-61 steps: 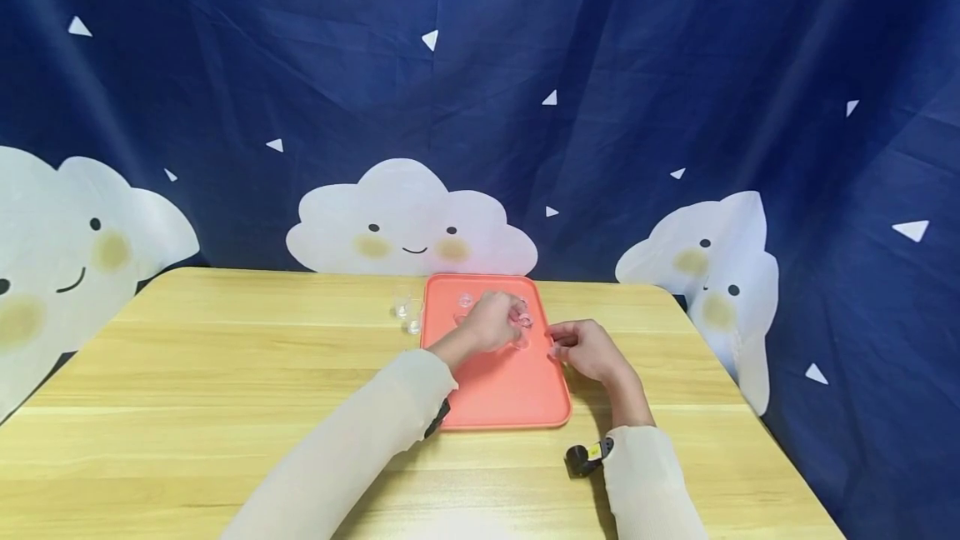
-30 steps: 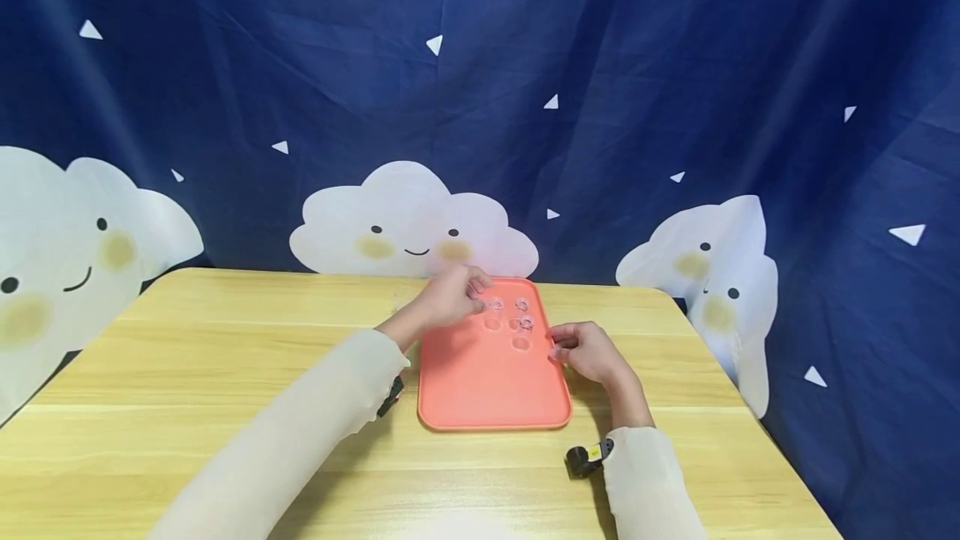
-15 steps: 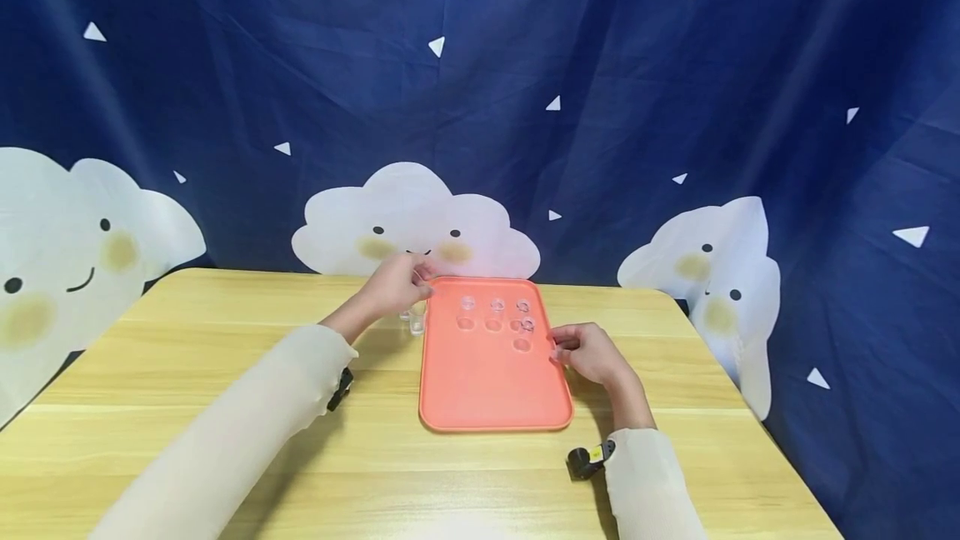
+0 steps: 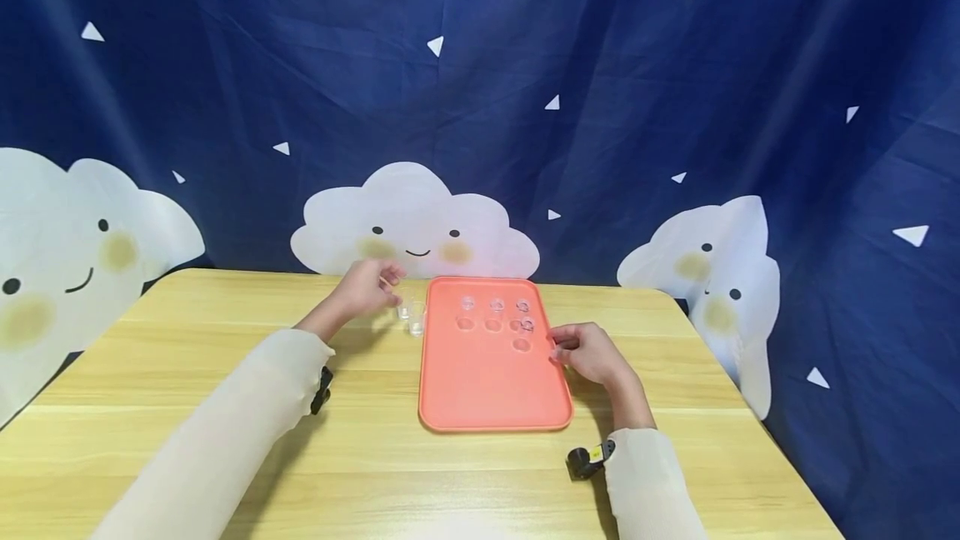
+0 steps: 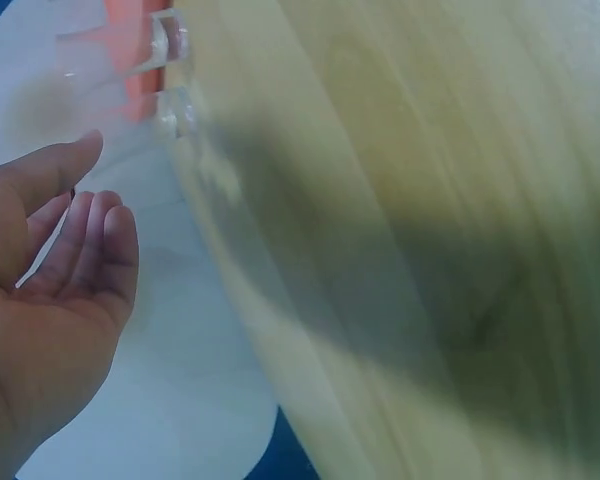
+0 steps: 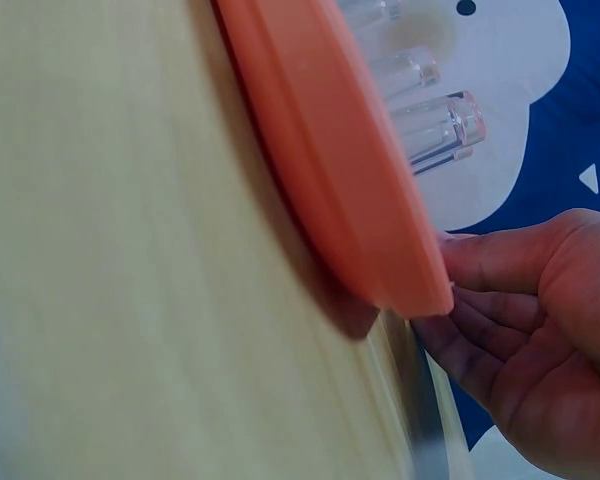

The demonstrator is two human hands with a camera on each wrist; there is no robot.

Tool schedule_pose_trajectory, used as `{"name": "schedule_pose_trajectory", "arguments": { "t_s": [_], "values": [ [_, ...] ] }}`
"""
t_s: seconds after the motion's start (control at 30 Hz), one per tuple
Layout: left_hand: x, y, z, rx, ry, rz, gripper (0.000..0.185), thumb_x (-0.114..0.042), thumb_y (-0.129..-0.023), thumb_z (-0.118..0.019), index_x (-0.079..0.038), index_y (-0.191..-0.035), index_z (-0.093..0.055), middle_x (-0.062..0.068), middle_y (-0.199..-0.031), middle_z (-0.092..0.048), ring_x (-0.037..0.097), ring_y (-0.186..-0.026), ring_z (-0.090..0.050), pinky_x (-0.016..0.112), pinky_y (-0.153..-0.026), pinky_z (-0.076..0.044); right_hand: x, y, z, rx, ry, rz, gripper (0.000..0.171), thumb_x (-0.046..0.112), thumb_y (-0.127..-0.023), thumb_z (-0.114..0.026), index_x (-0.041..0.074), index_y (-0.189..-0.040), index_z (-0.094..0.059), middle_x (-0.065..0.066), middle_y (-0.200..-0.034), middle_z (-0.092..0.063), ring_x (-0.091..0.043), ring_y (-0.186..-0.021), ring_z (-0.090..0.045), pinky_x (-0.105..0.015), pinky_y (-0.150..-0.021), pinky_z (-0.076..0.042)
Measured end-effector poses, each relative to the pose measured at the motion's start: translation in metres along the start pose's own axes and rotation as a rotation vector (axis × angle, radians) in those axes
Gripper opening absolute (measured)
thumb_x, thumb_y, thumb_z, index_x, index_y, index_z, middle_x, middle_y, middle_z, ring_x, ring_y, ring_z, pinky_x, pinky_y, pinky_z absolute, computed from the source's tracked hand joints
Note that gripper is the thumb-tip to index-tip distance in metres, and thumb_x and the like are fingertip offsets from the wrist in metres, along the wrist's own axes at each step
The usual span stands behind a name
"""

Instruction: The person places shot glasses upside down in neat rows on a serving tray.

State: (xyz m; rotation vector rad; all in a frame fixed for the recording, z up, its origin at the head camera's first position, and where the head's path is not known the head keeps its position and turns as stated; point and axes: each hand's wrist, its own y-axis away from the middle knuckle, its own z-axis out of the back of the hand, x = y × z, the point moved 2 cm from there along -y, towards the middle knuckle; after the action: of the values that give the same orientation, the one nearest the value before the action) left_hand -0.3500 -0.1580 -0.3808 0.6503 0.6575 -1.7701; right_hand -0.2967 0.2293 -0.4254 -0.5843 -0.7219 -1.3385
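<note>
My left hand (image 4: pixel 367 286) hovers just left of two clear small glasses, one farther back (image 4: pixel 405 308) and one nearer (image 4: pixel 417 323), which stand upright on the table beside the tray. Its thumb and fingers are apart with nothing between them, as the left wrist view shows of the hand (image 5: pixel 60 260). My right hand (image 4: pixel 590 352) holds the right rim of the coral tray (image 4: pixel 495 390). In the right wrist view its fingers (image 6: pixel 495 262) pinch the tray's edge (image 6: pixel 380 230). Several clear glasses (image 4: pixel 497 315) stand upside down on the tray's far part.
The wooden table (image 4: pixel 337 440) extends around the tray. Behind it hangs a dark blue cloth (image 4: pixel 480 90) with clouds and white triangles. A small black camera (image 4: pixel 585 461) is strapped to the right wrist, just above the table.
My left hand has drawn back left from over the tray to beside the two upright glasses. A glass now stands upside down at the back row's left. The right hand stays at the rim.
</note>
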Motion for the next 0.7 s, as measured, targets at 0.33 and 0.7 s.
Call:
{"name": "schedule_pose_trajectory", "arguments": {
  "t_s": [0.33,0.7],
  "values": [
    [0.014,-0.002,-0.011,0.049,0.039,0.070,0.057,0.006,-0.080,-0.078,0.007,-0.134,-0.057,0.025,-0.123,-0.062,0.028,-0.098,-0.066,0.040,-0.091,-0.056,0.001,0.001,0.001,0.000,0.019,-0.014,0.033,-0.003,-0.093,-0.068,0.001,-0.125,-0.071,-0.008,-0.108,-0.074,-0.021,-0.094,-0.066,-0.039,-0.090,-0.058],
    [0.021,-0.005,-0.021,0.056,0.044,0.049,0.060,0.004,-0.080,-0.080,0.007,-0.135,-0.057,0.021,-0.118,-0.064,0.027,-0.097,-0.065,0.040,-0.091,-0.056,0.002,0.000,0.000,-0.007,0.013,-0.008,0.032,-0.003,-0.093,-0.069,0.001,-0.125,-0.071,-0.008,-0.105,-0.074,-0.020,-0.091,-0.066,-0.037,-0.087,-0.059]
  ]
}}
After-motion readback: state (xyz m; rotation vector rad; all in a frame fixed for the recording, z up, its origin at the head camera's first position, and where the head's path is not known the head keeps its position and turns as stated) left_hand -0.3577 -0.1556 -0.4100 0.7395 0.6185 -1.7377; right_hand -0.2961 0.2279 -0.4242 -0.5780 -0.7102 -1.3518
